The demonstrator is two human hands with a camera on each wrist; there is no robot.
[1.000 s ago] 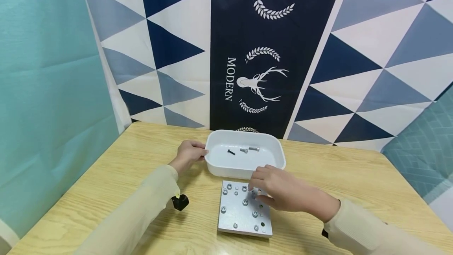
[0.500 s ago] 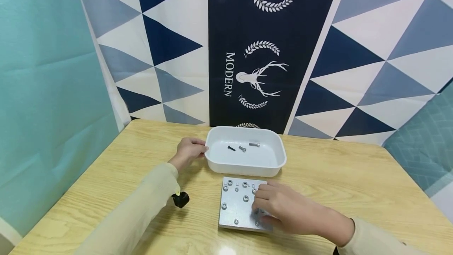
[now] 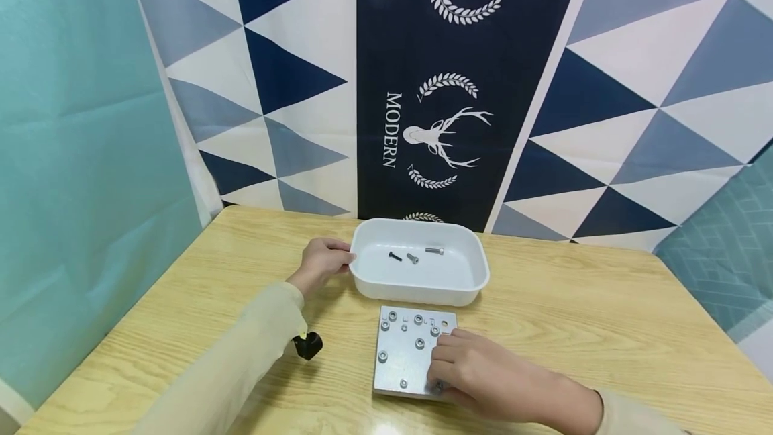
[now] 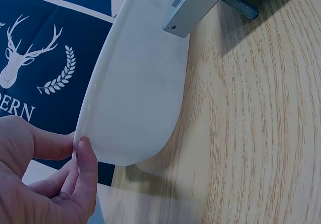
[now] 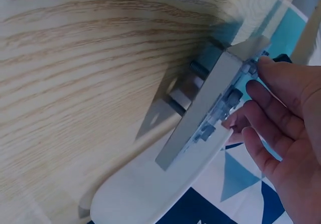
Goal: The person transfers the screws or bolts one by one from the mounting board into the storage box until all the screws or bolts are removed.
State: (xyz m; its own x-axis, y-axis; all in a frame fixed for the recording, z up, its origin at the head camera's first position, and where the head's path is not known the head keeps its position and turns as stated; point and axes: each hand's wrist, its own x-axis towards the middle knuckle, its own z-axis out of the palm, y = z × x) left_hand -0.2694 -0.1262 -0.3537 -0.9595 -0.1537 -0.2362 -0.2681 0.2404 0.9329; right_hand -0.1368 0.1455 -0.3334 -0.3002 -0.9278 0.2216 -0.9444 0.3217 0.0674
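Note:
My left hand (image 3: 323,260) pinches the left rim of a white plastic tray (image 3: 417,294) between thumb and fingers, as the left wrist view (image 4: 60,179) also shows. Three loose screws lie in it: a black one (image 3: 395,256), a short silver one (image 3: 413,258) and a longer silver one (image 3: 434,250). In front stands a silver metal plate (image 3: 401,364) with several socket-head screws seated in it. My right hand (image 3: 477,371) covers its right side. Thumb and finger pinch a screw (image 5: 248,69) at the near right corner; the index fingertip is partly hidden.
Screw shanks (image 5: 175,105) stick out under the plate toward the wooden table (image 3: 253,233). The patterned cloth (image 3: 290,86) stands behind the table's back edge, and a teal curtain (image 3: 90,153) hangs at left. A black wrist device (image 3: 308,345) sits under my left sleeve.
My right hand has moved from the plate's far right side toward its near right corner, uncovering a far hole and a screw. The left hand has stayed on the tray rim.

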